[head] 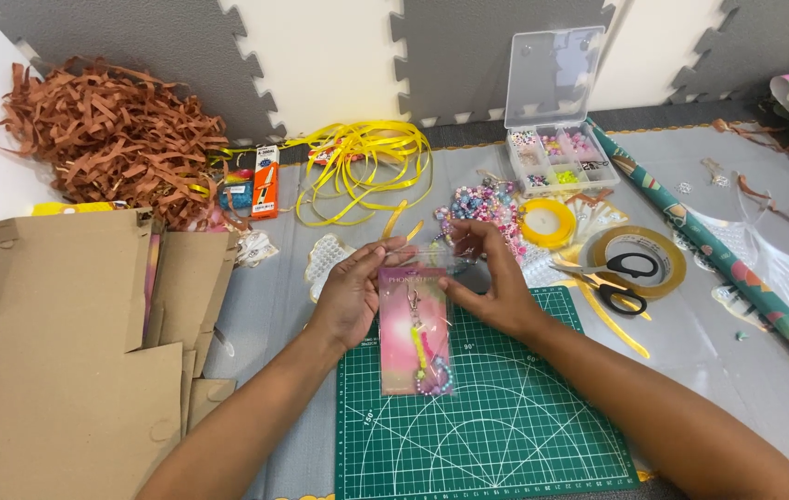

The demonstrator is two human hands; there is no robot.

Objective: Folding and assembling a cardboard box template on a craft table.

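Observation:
My left hand (354, 292) and my right hand (496, 282) both hold a clear plastic sleeve with a pink card (416, 335) inside it. A beaded strap with a small metal clasp lies on the card. The fingers of both hands pinch the sleeve's top edge. The sleeve rests above a green cutting mat (487, 426). Each forearm reaches in from the bottom of the view.
Flattened cardboard (61, 343) lies at left, brown shredded paper (117, 134) behind it. Yellow ribbon (366, 167), loose beads (482, 204), an open clear bead box (556, 139), a tape roll with black scissors (630, 268) and a wrapping paper roll (718, 255) lie beyond and right.

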